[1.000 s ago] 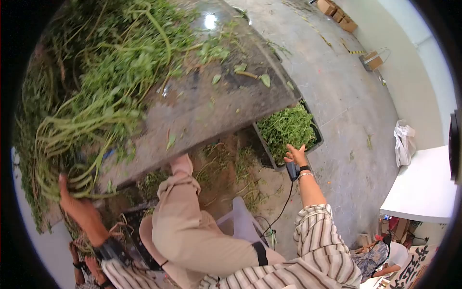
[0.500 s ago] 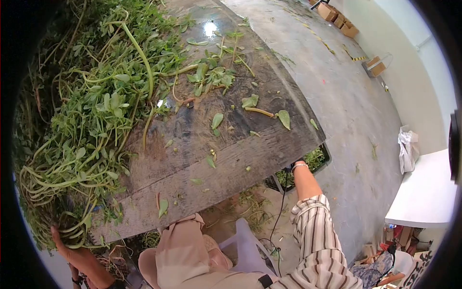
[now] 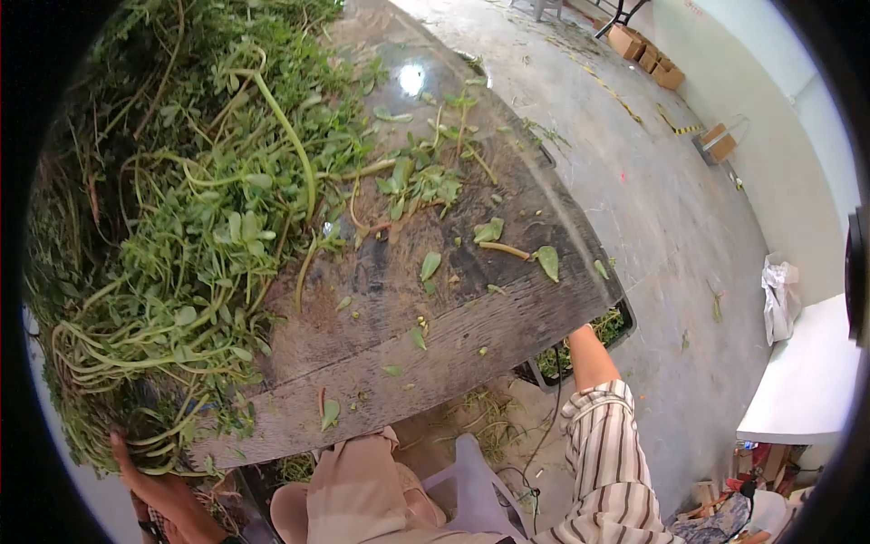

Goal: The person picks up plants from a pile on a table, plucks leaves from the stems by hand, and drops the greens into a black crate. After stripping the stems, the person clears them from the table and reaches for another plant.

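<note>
A large heap of leafy green stems (image 3: 208, 263), purslane-like, covers the left side of the dark wooden table (image 3: 381, 317). My left hand (image 3: 154, 485) is at the heap's lower left end, closed round the bunched stems with the thumb on the near side; its fingers are mostly hidden. My right forearm (image 3: 594, 358) reaches below the table's right corner. That hand is hidden under the tabletop, near a dark crate (image 3: 632, 319) with greens in it. Loose leaves (image 3: 430, 266) and a short stem with leaves (image 3: 506, 248) lie on the boards.
Under the table, a lilac plastic stool (image 3: 471, 480) stands beside my legs, with a black cable (image 3: 548, 435) and plant scraps (image 3: 489, 426) on the floor. A white table (image 3: 802, 381) and a white bag (image 3: 780, 295) are at the right; cardboard boxes (image 3: 645, 56) line the far wall.
The view has shifted, so the table and heap sit slightly lower and farther right. My right hand has gone farther under the table corner; my left hand stays at the stems.
</note>
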`<state>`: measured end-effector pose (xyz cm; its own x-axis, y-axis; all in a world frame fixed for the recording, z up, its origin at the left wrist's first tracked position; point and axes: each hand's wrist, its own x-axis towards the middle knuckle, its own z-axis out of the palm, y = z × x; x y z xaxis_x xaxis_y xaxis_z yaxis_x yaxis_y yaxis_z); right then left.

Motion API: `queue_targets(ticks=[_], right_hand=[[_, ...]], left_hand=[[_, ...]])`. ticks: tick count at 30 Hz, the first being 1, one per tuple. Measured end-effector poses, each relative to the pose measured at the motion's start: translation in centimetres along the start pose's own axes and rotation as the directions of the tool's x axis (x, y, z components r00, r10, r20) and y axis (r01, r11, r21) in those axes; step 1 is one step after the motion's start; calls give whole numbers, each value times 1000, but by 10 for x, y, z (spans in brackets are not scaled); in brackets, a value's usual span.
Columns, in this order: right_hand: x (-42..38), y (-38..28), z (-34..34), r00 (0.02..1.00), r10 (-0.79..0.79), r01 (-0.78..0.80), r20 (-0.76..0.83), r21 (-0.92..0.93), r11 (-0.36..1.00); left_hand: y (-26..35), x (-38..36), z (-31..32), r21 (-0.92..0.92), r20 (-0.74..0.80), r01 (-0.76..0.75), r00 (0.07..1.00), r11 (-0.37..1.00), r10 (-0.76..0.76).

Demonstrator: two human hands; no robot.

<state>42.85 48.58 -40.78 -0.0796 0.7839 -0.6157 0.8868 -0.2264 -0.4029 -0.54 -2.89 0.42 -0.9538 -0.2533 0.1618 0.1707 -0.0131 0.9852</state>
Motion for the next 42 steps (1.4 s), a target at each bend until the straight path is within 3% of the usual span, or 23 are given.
queue_targets(ticks=[4,5,7,9,10,11,13,14,15,16,17,18,20,24,29,31,33,35,39,42], right_hand=[[-80,-3,-7,987,139,-120,76,-212,970],[-108,0,-6,993,112,-109,25,-105,988],[-122,23,2,995,56,-48,82,-101,994],[-159,24,-4,1000,12,-13,23,17,1000],[-160,44,2,965,-209,202,-159,-56,978],[-148,74,12,847,-428,395,-314,-166,904],[-135,101,6,837,-432,446,-334,-39,894],[-160,79,-15,893,-339,406,-296,207,890],[-204,52,-43,945,-251,319,-208,434,842],[-212,44,-56,936,-274,347,-222,440,828],[-217,38,-72,925,-293,374,-241,447,813],[-228,22,-87,898,-336,434,-285,438,788],[-256,-10,-116,854,-399,513,-335,412,753],[-338,-104,-146,696,-590,715,-409,309,628],[-452,-223,-120,463,-847,878,-260,266,399],[-485,-260,-101,309,-943,943,-124,168,287],[-496,-291,-75,85,-995,996,-58,41,82],[-515,-319,-54,-31,-999,999,-16,-9,-31],[-519,-358,-20,-97,-995,994,22,-41,-98],[-524,-382,-17,-166,-982,982,-86,-109,-156]], left_hand=[[-4,-3,3,-4,16,0,1000,1000,0],[-2,-7,9,-26,27,-6,1000,1000,6],[7,-17,16,55,124,26,992,998,-32],[2,-15,16,-41,114,8,993,999,-3],[11,-18,18,-33,166,74,984,997,-67],[15,-19,19,-27,211,137,969,990,-128],[3,-16,22,-151,250,199,955,968,-157],[-3,-15,25,-156,173,203,969,967,-176],[-8,-17,27,-98,97,70,993,993,-60],[-5,-16,29,101,9,197,980,975,-199],[-17,-12,31,148,36,-11,999,989,5],[-25,-13,35,-10,75,-39,996,999,40],[-5,-24,35,8,211,50,976,999,-51],[-7,-24,36,-31,262,41,965,999,-31],[-5,-22,34,-29,279,-20,960,999,27],[-14,-17,34,-25,342,-31,939,999,37],[-18,-16,34,-64,357,-5,934,998,27],[-14,-16,34,-18,350,-86,933,996,87],[-16,-15,35,-10,354,-62,933,998,62],[-14,-14,33,-44,384,-12,923,999,28]])
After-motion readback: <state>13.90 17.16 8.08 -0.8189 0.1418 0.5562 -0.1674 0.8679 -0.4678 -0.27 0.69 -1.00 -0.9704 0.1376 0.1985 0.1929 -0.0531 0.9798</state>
